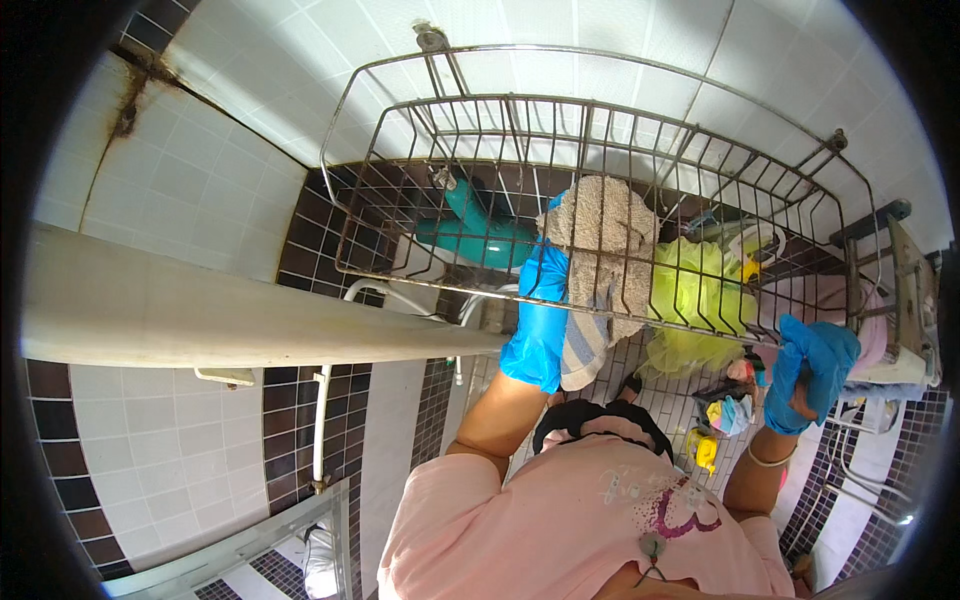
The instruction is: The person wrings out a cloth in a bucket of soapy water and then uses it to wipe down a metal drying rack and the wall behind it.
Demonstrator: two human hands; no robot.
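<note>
A rusty wire rack [600, 300] is fixed to the tiled wall in front of me. Below its wires, my left hand [544, 289], in a blue disposable glove, holds a beige terry cloth [611, 217] with a striped lower part; the cloth hides most of its fingers. Beside the cloth hangs a yellow-green mesh bath pouf [697, 289]. My right hand [810, 367], also blue-gloved, is at the rack's lower right corner. Skin shows through an opening in that glove, and its fingers are bent; whether they grip the wire is unclear.
Green curved piping [480, 232] lies behind the rack at left. A long pale ledge [247, 300] runs along the left side. At right are a wooden-framed item [900, 289] and metal tubing [862, 480]. A yellow container [703, 450] and a colourful bundle [727, 412] sit below.
</note>
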